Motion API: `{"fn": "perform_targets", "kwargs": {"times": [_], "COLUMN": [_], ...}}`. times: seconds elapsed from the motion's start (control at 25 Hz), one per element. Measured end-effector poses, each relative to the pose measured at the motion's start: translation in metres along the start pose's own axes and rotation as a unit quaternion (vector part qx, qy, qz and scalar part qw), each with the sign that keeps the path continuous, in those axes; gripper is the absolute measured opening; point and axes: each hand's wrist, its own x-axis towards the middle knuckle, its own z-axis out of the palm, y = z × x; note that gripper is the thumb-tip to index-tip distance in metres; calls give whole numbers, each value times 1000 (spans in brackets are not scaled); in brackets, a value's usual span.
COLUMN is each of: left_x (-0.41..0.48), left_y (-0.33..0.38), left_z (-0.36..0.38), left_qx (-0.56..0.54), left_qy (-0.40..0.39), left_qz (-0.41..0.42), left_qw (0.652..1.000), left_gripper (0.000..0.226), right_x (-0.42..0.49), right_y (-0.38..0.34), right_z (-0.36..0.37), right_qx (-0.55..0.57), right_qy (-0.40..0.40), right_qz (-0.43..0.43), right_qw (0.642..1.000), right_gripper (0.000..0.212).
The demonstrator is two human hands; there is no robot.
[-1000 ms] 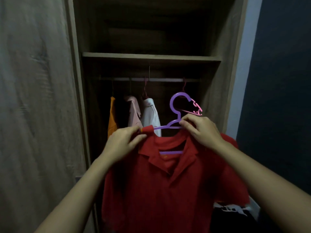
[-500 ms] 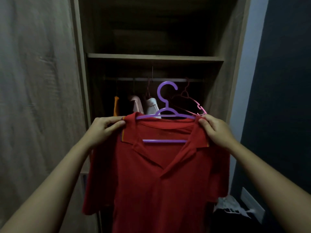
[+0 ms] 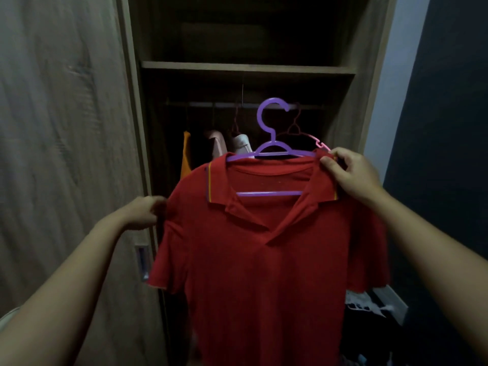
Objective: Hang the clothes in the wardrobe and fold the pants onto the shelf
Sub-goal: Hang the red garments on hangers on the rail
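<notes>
- The red polo shirt (image 3: 264, 260) is soft matt cloth.
- The purple hanger (image 3: 272, 151) is smooth, slightly glossy plastic.
- The wardrobe door (image 3: 66, 128) and shelf (image 3: 248, 67) show matt wood grain.
- The rail (image 3: 224, 104) looks like pale metal.

Red shirt (image 3: 264, 260) (yellow-edged collar), purple hanger (image 3: 272, 151)

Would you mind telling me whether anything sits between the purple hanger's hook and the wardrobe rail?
An empty dark red hanger already hangs on the rail just behind and right of the purple hanger. The hanging shirts sit further left. Otherwise the stretch of rail behind the hook looks free.
</notes>
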Motion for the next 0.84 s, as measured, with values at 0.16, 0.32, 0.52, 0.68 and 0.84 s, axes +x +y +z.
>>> {"fn": "perform_targets", "kwargs": {"times": [0.16,0.32,0.52,0.68,0.84], "left_x": [-19,-28,-37,-47,-53], "left_y": [53,83,134,175,199], "left_z": [-19,-13,16,54,52], "left_qx": [-263,-92,61,132,-39], "left_qy": [34,110,241,205,73], "left_qz": [149,174,119,47,62], "left_qw": [953,974,961,969,995], "left_gripper": [66,54,34,39,58], "right_x": [-1,2,-10,-5,16], "right_y": [-9,-27,-94,-128,-101], "right_z": [7,10,43,58,67], "right_qx": [6,-33,153,439,446], "right_qy": [-42,-25,-188,-181,-102], "right_qz": [-4,3,146,348,394], "right_qw": [999,999,959,809,797], "right_gripper": [27,31,38,27,46]}}
